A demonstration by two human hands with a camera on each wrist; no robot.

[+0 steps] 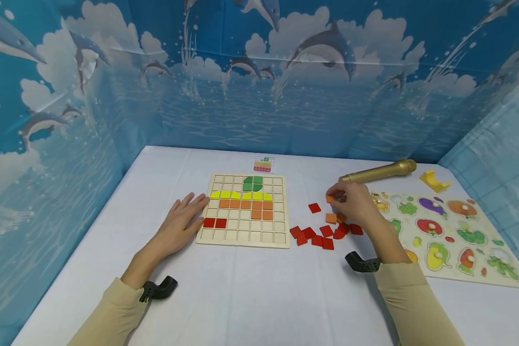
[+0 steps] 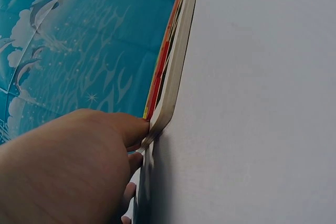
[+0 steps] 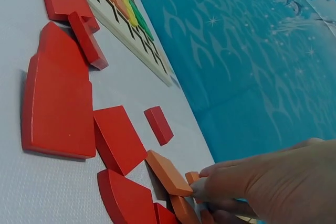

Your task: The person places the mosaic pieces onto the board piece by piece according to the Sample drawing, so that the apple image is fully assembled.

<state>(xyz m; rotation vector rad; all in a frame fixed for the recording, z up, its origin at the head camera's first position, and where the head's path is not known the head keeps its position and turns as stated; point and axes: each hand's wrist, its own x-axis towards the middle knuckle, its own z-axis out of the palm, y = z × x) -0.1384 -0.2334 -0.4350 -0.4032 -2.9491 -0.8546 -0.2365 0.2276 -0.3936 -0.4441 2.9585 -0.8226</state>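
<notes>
A wooden grid board (image 1: 244, 235) lies on the white table, with green, yellow, orange and red tiles set in some of its squares. My left hand (image 1: 177, 226) rests at the board's left edge, its fingers extended and touching the frame. Over to the right, my right hand (image 1: 356, 202) pinches a small orange tile (image 1: 330, 198) between thumb and fingertips. Just below that hand lie a loose orange tile (image 1: 330, 218) and several red tiles (image 1: 327, 243). Larger in the right wrist view are a red tile (image 3: 119, 139) and an orange tile (image 3: 169, 173).
Behind the board lies a small picture card (image 1: 264, 165). A gold microphone (image 1: 385, 170) and a yellow curved piece (image 1: 434, 181) are at the back right. A vegetable puzzle board (image 1: 447, 245) covers the right side of the table. Dolphin-print cloth (image 1: 251, 115) hangs behind.
</notes>
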